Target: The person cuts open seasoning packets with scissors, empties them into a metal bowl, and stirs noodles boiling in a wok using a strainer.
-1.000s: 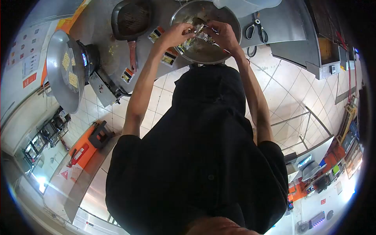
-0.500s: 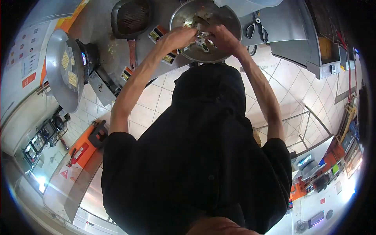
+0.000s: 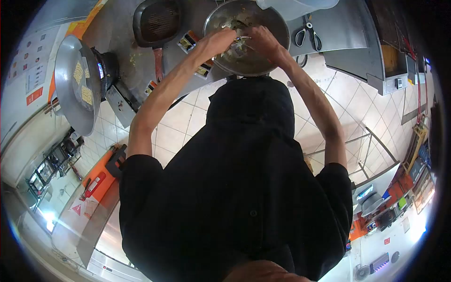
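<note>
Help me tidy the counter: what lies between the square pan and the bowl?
In the head view, a colourful packet lies between the pan and bowl.

The bowl (image 3: 272, 21) sat at twelve o'clock; scissors (image 3: 308, 26) at one; grill pan (image 3: 157, 21) at eleven; noodles (image 3: 87, 95) in the wok (image 3: 66, 80) at ten.

Mixed indoor light fills my remote feed, dimmer in the pan (image 3: 251, 66) under the fingers (image 3: 253, 32) — there I get soft blur, and the shiny packet (image 3: 242, 38) between them smears. Pale floor tiles (image 3: 347, 110) shine below and right of the fingers; the black shirt (image 3: 235, 188) directly below swallows detail. White glare burns far below on both sides — fisheye curvature bends my darkened edges.
</note>
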Tool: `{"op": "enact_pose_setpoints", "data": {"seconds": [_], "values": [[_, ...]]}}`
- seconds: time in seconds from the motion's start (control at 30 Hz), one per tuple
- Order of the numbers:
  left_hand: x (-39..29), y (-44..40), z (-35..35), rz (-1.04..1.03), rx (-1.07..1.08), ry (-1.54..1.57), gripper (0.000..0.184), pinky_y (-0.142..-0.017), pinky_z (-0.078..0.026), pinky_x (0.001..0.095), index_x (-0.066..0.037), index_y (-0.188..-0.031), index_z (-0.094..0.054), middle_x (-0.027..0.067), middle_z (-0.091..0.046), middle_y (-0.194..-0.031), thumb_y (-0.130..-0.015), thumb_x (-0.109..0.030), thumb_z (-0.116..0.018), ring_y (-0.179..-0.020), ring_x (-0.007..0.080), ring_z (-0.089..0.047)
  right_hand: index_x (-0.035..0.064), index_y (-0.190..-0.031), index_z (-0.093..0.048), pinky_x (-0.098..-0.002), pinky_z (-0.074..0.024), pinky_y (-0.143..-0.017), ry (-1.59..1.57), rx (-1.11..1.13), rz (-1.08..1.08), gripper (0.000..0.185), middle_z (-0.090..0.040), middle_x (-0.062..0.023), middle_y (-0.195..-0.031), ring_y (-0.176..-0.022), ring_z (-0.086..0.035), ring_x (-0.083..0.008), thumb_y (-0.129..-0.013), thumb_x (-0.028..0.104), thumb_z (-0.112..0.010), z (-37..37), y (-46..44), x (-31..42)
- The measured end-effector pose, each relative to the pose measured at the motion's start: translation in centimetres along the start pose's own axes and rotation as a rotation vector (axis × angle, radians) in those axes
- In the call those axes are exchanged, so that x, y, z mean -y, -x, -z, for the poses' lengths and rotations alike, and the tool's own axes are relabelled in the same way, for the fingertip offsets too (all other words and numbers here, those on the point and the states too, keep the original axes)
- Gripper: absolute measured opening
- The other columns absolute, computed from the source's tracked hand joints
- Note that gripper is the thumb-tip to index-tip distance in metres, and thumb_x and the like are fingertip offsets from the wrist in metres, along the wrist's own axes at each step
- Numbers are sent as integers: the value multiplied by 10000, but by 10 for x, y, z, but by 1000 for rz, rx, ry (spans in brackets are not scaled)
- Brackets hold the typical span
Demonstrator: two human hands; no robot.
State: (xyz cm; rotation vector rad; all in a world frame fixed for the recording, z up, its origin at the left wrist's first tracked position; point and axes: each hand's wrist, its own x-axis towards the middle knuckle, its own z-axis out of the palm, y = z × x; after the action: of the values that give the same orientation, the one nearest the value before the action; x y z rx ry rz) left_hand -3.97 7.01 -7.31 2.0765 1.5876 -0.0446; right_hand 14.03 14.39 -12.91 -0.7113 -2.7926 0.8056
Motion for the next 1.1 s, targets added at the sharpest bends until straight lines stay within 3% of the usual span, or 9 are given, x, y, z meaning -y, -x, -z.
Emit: {"op": "enact_pose_setpoints", "data": {"seconds": [0.07, 0.17, 0.27, 0.5, 0.6, 0.67, 0.83, 0.9, 1.1], "values": [[14, -2, -11, -16, -63, 3, 94, -653, -517, 447, 44, -827, -616, 242, -642, -838, -740, 12, -599, -792, 394, -652, 41, -931, -649, -455, -511, -668, -271, -95, -1, 156, -659, -192, -800, -770, -637, -388, -783, 79, -621, 3, 4, 1], [17, -1, -11, -45, -119, 22, 108, -675, -511, 461, 46, -840, -611, 241, -642, -837, -748, -10, -617, -808, 398, -646, 67, -925, -670, -449, -506, -656, -370, -163, -25, 136, -652, -200, -810, -758, -625, -397, -818, 145, -635, 8, 6, 12], [8, -1, -2, -38, -92, 48, 116, -693, -506, 463, 42, -842, -612, 236, -643, -833, -761, -38, -627, -829, 394, -642, 65, -900, -684, -451, -501, -664, -357, -72, -111, 126, -648, -204, -809, -764, -622, -396, -834, 162, -639, 25, 5, 31], [19, -2, 0, -59, -150, 35, 143, -719, -511, 454, 37, -857, -612, 240, -641, -817, -778, -75, -651, -834, 387, -641, 85, -914, -700, -447, -507, -662, -248, -173, -95, 147, -654, -188, -783, -733, -631, -382, -829, 180, -628, 7, 7, 17], [17, 2, 0, -56, -205, 94, 136, -726, -511, 457, 36, -870, -609, 239, -643, -817, -774, -56, -637, -838, 392, -640, 105, -934, -709, -430, -519, -679, -462, -164, -150, 168, -664, -168, -770, -726, -648, -358, -813, 202, -646, 13, 8, 20], [12, -2, -4, -45, -179, 78, 132, -723, -513, 457, 38, -874, -613, 241, -644, -823, -770, -41, -628, -841, 394, -640, 107, -936, -713, -408, -527, -687, -225, -146, -281, 181, -671, -156, -764, -724, -664, -332, -796, 215, -674, 11, 8, 17], [12, -7, -14, 3, -55, 68, 127, -710, -523, 457, 39, -889, -624, 244, -648, -830, -769, 7, -600, -826, 393, -648, 127, -942, -712, -413, -523, -669, -381, -211, -198, 185, -675, -151, -789, -727, -659, -338, -787, 225, -688, 7, 3, 27], [13, -4, -18, -70, -174, 40, 128, -697, -529, 453, 41, -895, -629, 248, -647, -825, -774, 23, -592, -797, 388, -654, 133, -959, -708, -415, -521, -665, -353, -251, -220, 194, -678, -145, -800, -732, -656, -343, -792, 228, -685, 1, 0, 20], [20, -4, -24, -60, -241, 138, 112, -678, -522, 457, 30, -903, -606, 240, -649, -807, -794, 4, -601, -799, 384, -650, 111, -971, -668, -435, -514, -664, -336, -137, -175, 193, -680, -127, -799, -761, -655, -351, -829, 237, -629, -1, 4, 12]]}}
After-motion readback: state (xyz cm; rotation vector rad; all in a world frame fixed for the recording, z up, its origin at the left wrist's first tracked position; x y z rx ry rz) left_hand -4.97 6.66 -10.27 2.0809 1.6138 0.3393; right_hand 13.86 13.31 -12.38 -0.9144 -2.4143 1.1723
